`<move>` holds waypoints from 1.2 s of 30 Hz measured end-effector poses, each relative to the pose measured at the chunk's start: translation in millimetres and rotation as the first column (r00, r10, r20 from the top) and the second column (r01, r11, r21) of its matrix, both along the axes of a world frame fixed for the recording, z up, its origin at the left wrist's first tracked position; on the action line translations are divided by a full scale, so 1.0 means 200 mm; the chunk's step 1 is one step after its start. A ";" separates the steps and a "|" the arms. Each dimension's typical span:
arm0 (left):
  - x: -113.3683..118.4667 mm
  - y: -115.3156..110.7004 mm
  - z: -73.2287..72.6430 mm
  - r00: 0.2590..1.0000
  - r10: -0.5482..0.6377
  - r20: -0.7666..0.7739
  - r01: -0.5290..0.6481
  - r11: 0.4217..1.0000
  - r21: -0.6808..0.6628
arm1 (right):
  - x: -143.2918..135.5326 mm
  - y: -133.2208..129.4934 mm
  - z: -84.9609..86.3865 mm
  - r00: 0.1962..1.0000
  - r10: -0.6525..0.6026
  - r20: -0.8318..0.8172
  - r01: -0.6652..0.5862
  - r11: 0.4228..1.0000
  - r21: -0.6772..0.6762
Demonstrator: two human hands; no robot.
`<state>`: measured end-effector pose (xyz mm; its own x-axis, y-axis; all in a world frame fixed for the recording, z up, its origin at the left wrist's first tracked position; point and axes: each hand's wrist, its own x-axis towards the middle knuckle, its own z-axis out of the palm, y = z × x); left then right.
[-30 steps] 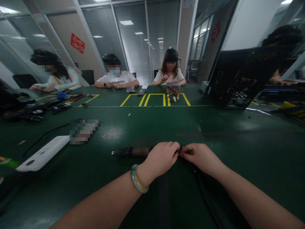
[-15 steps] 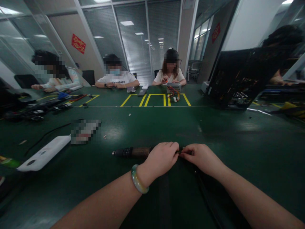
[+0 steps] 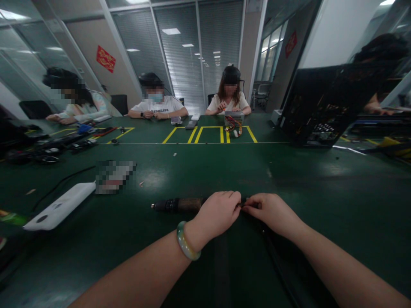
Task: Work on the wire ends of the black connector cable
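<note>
A dark electric screwdriver lies level on the green table, its narrow metal nose pointing left. My left hand, with a green and yellow bangle at the wrist, is closed round its rear part and hides most of that end. Close beside it, my right hand pinches thumb and fingertips together at the tool's tail. What sits in that pinch is tiny and dark, mostly covered by the fingers. A black cable runs from beneath my right hand toward the near table edge.
On the left are a white power strip, a blurred-out flat item and piled black cables. A black computer case stands at right. Across the table, people sit working, one behind a grey power supply with coloured wires.
Both my hands and the screwdriver stay practically where they were. Across the table, the person at far left has shifted a hand slightly to the right.
</note>
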<state>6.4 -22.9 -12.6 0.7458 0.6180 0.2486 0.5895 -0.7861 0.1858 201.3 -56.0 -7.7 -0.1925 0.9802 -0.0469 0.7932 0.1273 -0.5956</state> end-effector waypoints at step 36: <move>0.00 -0.01 0.02 1.000 0.005 -0.001 -0.005 1.000 -0.014 | -0.01 0.00 0.01 1.000 0.009 0.017 -0.009 1.000 -0.010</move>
<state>6.8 -24.4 -8.3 0.7431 0.6251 0.2387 0.5935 -0.7805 0.1963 199.6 -56.8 -5.2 -0.2005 0.9779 -0.0594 0.8018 0.1289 -0.5836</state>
